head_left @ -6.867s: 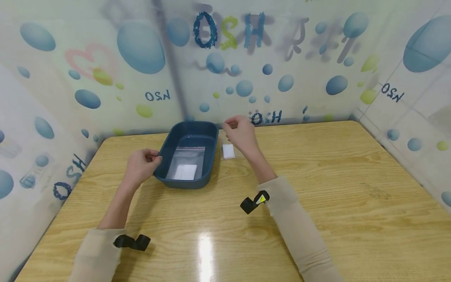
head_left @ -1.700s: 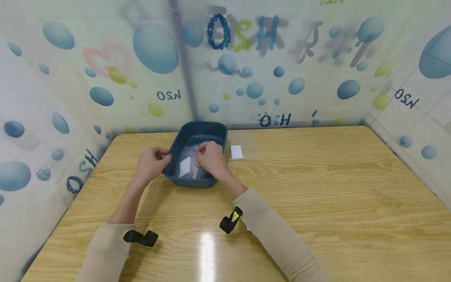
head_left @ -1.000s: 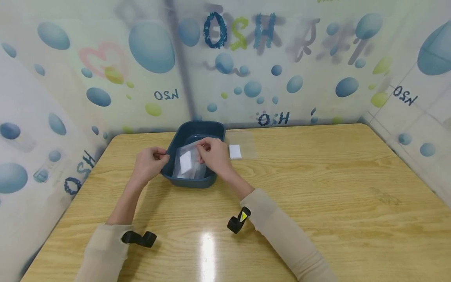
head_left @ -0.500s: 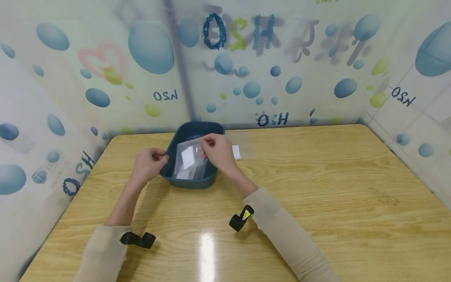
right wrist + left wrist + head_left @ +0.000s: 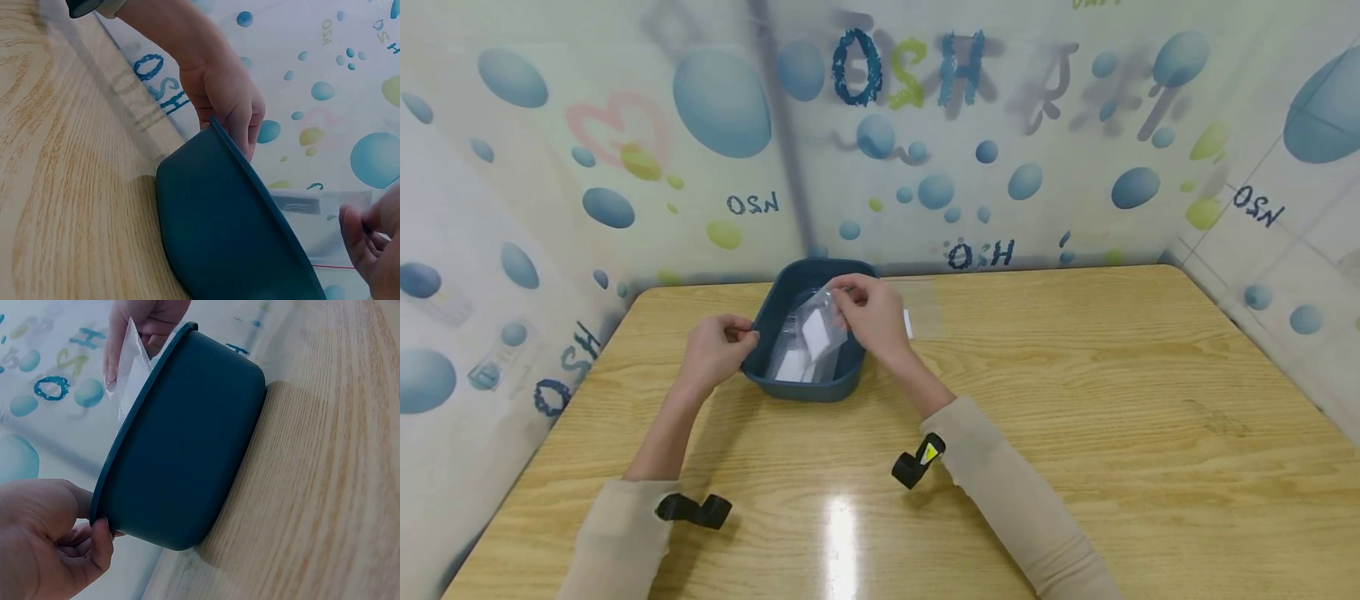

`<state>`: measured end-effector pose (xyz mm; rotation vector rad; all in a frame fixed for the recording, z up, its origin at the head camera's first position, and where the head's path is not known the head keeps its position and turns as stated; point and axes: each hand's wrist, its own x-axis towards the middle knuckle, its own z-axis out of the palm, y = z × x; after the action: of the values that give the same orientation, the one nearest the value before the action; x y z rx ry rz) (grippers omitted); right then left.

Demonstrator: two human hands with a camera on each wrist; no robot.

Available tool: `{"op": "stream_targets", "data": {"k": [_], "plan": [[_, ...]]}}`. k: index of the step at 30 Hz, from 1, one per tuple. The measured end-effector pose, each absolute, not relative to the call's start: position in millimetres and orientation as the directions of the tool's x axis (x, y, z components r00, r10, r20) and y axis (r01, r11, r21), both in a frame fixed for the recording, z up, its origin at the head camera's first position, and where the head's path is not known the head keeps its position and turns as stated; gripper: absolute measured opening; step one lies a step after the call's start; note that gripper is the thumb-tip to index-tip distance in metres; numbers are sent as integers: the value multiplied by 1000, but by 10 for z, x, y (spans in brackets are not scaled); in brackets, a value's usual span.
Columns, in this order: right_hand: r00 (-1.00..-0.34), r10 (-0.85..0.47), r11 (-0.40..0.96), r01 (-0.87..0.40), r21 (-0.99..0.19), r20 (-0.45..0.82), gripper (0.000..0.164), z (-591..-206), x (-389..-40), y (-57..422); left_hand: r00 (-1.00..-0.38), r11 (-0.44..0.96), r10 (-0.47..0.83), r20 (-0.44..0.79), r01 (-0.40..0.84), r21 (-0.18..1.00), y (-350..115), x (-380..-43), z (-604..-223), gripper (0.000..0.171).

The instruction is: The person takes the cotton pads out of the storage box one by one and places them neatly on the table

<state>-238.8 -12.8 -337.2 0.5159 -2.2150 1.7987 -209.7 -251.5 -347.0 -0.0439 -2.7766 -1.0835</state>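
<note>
A dark blue plastic basin [image 5: 857, 377] stands near the table's back edge. My left hand [image 5: 718, 346] pinches its left rim between thumb and fingers, plainly seen in the left wrist view, where the basin [image 5: 181, 437] shows its outer side. My right hand [image 5: 876, 317] pinches the upper corner of a clear plastic bag [image 5: 816, 329] with a flat white piece inside, held tilted over the basin. In the right wrist view this bag [image 5: 297, 203] sticks out past the rim. Beneath it, another clear bag [image 5: 790, 364] with a white piece lies in the basin.
To the basin's right, a further clear bag [image 5: 925, 304] with a white piece lies flat on the wooden table [image 5: 1075, 400], partly covered by my right hand. A wall printed with blue bubbles [image 5: 1026, 180] rises right behind the table.
My right hand reached from the basin's right side into it, took hold of a bag and raised it up and rightward. The left hand keeps its pinch on the rim.
</note>
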Motion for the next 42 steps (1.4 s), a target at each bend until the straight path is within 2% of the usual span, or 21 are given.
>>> {"op": "stream_targets", "data": {"k": [16, 30, 42], "plan": [[-903, -64, 89, -428, -899, 424, 14, -3227, -2472, 76, -988, 728, -33, 150, 79, 681, -2514, -2097, -3480, 28], [-940, -26, -1, -339, -941, 339, 20, -3106, -2530, 315, -988, 730, -35, 152, 79, 679, -2512, -2098, -3477, 28], [-913, -62, 46, -406, -913, 403, 22, -3058, -2606, 547, -987, 731, -39, 154, 77, 678, -2503, -2094, -3461, 28]]}}
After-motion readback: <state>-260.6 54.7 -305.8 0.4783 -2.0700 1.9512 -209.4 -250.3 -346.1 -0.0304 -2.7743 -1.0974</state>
